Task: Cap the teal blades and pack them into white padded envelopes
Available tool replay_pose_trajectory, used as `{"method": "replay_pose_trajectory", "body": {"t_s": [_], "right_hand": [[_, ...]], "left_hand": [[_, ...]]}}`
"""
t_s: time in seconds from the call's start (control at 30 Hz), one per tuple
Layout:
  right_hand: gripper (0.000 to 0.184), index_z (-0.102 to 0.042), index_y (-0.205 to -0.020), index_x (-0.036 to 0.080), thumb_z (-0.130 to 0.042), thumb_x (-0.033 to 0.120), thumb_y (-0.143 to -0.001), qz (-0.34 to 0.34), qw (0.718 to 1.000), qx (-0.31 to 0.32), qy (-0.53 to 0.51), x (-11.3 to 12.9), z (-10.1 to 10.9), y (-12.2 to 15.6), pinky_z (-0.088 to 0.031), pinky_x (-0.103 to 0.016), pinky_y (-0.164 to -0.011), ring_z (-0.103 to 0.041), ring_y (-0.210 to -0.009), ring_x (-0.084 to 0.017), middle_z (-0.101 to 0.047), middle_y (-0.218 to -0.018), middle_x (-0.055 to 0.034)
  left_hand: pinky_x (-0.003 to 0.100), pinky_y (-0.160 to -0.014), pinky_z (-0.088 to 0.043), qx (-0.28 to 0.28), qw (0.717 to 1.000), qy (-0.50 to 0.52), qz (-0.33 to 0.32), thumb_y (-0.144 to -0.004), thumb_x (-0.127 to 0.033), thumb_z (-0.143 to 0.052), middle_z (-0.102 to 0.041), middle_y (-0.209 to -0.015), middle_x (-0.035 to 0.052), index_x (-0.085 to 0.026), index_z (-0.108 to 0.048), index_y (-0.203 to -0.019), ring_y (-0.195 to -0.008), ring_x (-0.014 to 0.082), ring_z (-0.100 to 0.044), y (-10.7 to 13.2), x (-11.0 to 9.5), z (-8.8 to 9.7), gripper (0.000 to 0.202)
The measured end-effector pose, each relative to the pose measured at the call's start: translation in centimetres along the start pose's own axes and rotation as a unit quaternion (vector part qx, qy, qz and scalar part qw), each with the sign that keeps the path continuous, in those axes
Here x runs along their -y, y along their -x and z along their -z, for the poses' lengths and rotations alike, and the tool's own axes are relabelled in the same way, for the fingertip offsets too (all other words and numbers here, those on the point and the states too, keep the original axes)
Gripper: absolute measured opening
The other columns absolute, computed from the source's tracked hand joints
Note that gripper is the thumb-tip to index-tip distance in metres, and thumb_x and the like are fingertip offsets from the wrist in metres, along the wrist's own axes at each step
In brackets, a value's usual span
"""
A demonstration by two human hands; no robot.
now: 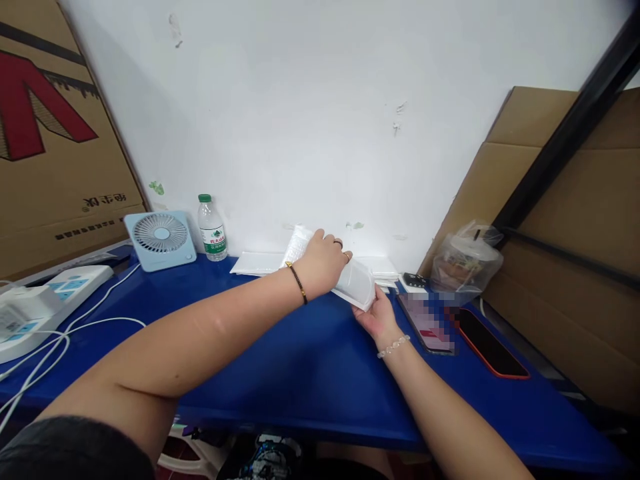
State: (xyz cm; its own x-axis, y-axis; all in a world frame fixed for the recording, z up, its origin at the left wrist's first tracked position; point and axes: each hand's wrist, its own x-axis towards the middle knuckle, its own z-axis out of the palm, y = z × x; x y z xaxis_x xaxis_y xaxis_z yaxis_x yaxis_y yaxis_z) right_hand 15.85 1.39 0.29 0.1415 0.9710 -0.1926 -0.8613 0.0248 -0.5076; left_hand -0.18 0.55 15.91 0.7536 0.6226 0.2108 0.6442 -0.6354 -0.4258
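Observation:
Above the back of the blue table, my left hand is closed over a white bubble-textured wrap, which sticks out past the fingers toward the wall. My right hand grips the near right end of a whitish, translucent flat packet between thumb and fingers. Whether the wrap and the packet are one piece is hidden under my left hand. Behind both hands, a stack of flat white packets lies against the wall.
On the left are a blue fan, a water bottle and a power strip with cables. To the right lie a phone, an orange-edged phone and a bagged cup. Cardboard stands beside the table.

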Motion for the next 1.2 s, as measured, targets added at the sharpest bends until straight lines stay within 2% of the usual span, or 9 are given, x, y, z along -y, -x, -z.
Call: {"method": "replay_pose_trajectory", "body": {"t_s": [0.33,0.47,0.57,0.7,0.77,0.83,1.03,1.1,1.2], "right_hand": [[0.010,-0.061,-0.088,0.020,-0.059,0.028,-0.083,-0.011,0.994,-0.091,0.065,-1.9,-0.2,1.0,-0.053,-0.021,-0.047,-0.066,-0.057,-0.013,-0.070,-0.064,0.0039],[0.020,-0.061,-0.087,0.019,-0.068,0.033,-0.075,0.065,0.986,-0.042,0.146,-2.2,-0.2,1.1,-0.044,-0.019,-0.037,-0.061,-0.051,-0.013,-0.068,-0.064,0.0022],[0.024,-0.059,-0.080,0.018,-0.070,0.038,-0.071,0.118,0.969,-0.027,0.216,-2.1,0.3,0.9,-0.032,-0.018,-0.030,-0.049,-0.038,-0.009,-0.060,-0.052,0.0048],[0.033,-0.051,-0.066,0.019,-0.067,0.047,-0.070,0.154,0.928,-0.068,0.333,-1.2,1.3,0.5,-0.020,-0.017,-0.027,-0.033,-0.029,-0.005,-0.043,-0.040,0.0089],[0.036,-0.049,-0.064,0.019,-0.065,0.050,-0.070,0.169,0.895,-0.086,0.403,-0.6,2.0,0.2,-0.021,-0.017,-0.028,-0.036,-0.030,-0.006,-0.043,-0.042,0.0077],[0.037,-0.049,-0.062,0.019,-0.059,0.054,-0.073,0.182,0.844,-0.104,0.493,0.1,2.6,-0.1,-0.025,-0.019,-0.031,-0.040,-0.031,-0.008,-0.044,-0.042,0.0063],[0.045,-0.055,-0.059,0.019,-0.040,0.052,-0.086,0.262,0.575,-0.123,0.765,1.4,3.3,-0.7,-0.039,-0.026,-0.057,-0.058,-0.061,-0.019,-0.059,-0.055,-0.0045],[0.046,-0.061,-0.067,0.019,-0.036,0.051,-0.089,0.234,0.530,-0.133,0.804,1.4,3.1,-0.5,-0.039,-0.027,-0.060,-0.060,-0.069,-0.021,-0.064,-0.067,-0.0077],[0.045,-0.065,-0.077,0.020,-0.035,0.051,-0.090,0.194,0.484,-0.131,0.843,0.9,2.6,-0.1,-0.040,-0.029,-0.065,-0.062,-0.078,-0.022,-0.067,-0.085,-0.0107]], "left_hand": [[0.037,-0.085,-0.027,0.052,0.998,-0.036,0.005,-0.074,-0.020,-0.062,-0.064,-0.108,0.0102,-0.022,-0.065,-0.105,-0.100,0.0248,-0.052,0.6,-0.8,3.4,0.030],[0.037,-0.086,-0.028,0.057,0.998,-0.038,0.007,-0.075,-0.020,-0.060,-0.063,-0.108,0.0097,-0.022,-0.063,-0.108,-0.100,0.0241,-0.052,1.5,-0.5,4.0,0.033],[0.037,-0.087,-0.028,0.057,0.998,-0.024,0.008,-0.072,-0.020,-0.062,-0.062,-0.108,0.0103,-0.022,-0.059,-0.113,-0.101,0.0245,-0.052,2.8,0.3,3.4,0.041],[0.038,-0.087,-0.031,0.103,0.994,0.001,0.036,-0.060,-0.024,-0.073,-0.059,-0.113,0.0118,-0.023,-0.050,-0.125,-0.101,0.0269,-0.053,5.1,1.9,0.6,0.069],[0.039,-0.086,-0.032,0.138,0.989,0.014,0.054,-0.053,-0.026,-0.077,-0.058,-0.114,0.0130,-0.024,-0.045,-0.129,-0.102,0.0284,-0.053,6.5,2.7,-1.3,0.082],[0.039,-0.085,-0.033,0.158,0.985,0.027,0.060,-0.051,-0.027,-0.078,-0.057,-0.115,0.0138,-0.023,-0.043,-0.132,-0.102,0.0290,-0.054,7.8,3.5,-2.8,0.089],[0.039,-0.084,-0.033,0.176,0.981,0.002,0.080,-0.049,-0.018,-0.076,-0.058,-0.114,0.0150,-0.023,-0.045,-0.131,-0.102,0.0303,-0.053,10.4,5.2,-4.1,0.088],[0.039,-0.084,-0.032,0.155,0.985,-0.021,0.074,-0.053,-0.015,-0.072,-0.058,-0.114,0.0149,-0.024,-0.046,-0.130,-0.102,0.0296,-0.053,10.6,5.5,-3.9,0.082],[0.039,-0.084,-0.030,0.106,0.991,-0.049,0.059,-0.064,-0.012,-0.062,-0.060,-0.111,0.0140,-0.025,-0.050,-0.127,-0.101,0.0277,-0.053,10.7,5.8,-3.6,0.066]]}}
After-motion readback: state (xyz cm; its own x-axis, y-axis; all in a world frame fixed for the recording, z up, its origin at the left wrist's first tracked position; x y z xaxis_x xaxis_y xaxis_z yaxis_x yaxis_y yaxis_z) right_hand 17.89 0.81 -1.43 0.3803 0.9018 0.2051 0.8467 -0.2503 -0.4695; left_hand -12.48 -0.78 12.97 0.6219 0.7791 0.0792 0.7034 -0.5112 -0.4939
